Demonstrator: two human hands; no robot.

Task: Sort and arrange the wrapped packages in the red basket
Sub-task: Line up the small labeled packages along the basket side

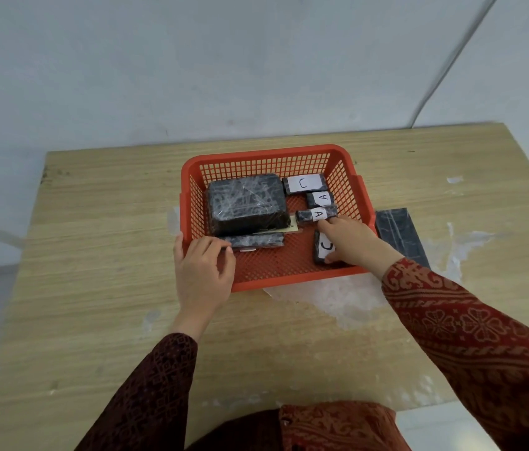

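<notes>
Resting in the red basket, the C-labelled package is pinched by the right hand, the flat package fingered loosely by the left hand; neighbouring A-labelled package could be nudged askew.

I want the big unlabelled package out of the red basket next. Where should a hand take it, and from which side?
Take the large package from above, grip across its left and right long sides. It lies flat and stands taller than its neighbours; the near side is crowded by a flat package, so the upper edges look easiest to reach.

Wooden table: red basket, perhaps a dark package
</notes>
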